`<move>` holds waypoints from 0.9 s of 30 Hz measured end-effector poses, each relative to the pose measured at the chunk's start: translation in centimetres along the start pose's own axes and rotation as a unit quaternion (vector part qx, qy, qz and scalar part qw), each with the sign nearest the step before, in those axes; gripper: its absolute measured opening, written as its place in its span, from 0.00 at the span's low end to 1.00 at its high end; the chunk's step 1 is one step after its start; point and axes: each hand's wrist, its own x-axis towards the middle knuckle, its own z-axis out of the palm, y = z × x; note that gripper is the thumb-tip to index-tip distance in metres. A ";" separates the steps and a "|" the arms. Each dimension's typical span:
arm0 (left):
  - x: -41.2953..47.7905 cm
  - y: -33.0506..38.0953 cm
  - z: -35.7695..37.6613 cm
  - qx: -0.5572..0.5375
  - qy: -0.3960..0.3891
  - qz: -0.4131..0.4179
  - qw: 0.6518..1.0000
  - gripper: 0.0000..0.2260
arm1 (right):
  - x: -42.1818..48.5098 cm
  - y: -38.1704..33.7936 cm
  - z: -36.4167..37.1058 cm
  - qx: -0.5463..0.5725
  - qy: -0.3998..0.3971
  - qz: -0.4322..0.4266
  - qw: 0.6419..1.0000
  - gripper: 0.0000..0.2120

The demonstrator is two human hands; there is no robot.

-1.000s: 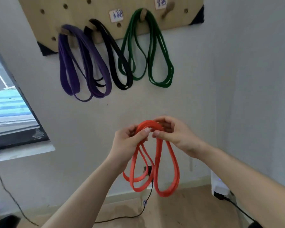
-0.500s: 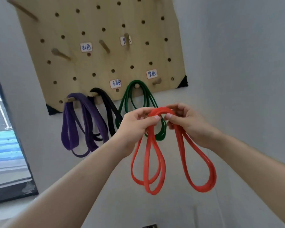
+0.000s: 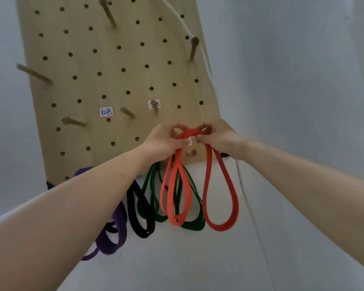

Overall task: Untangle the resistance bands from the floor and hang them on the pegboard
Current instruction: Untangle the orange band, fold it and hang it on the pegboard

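Both arms raised since earlier; left hand (image 3: 166, 139) and right hand (image 3: 216, 137) pinching orange band (image 3: 221, 185) at pegboard (image 3: 114, 59).

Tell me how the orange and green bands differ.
The orange band is bright, gripped by the left hand and right hand; the green band is dark, hanging untouched below the pegboard. Orange hangs in front, partly covering green. Both droop in long loops.
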 end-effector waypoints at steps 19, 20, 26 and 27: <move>3.9 -5.4 2.9 0.209 0.039 0.002 0.977 0.11 | 0.1 8.5 4.7 0.009 -0.060 0.001 0.998 0.22; 3.5 -5.4 3.0 0.218 0.033 0.009 0.975 0.12 | -0.3 9.3 5.3 0.015 -0.044 -0.002 0.999 0.25; 1.9 -6.6 3.2 0.216 0.015 0.032 0.976 0.15 | -1.4 11.8 8.5 0.045 -0.010 0.023 0.999 0.29; 1.7 -6.7 3.4 0.215 0.021 0.038 0.976 0.17 | -1.4 12.0 8.9 0.037 0.009 0.020 0.999 0.27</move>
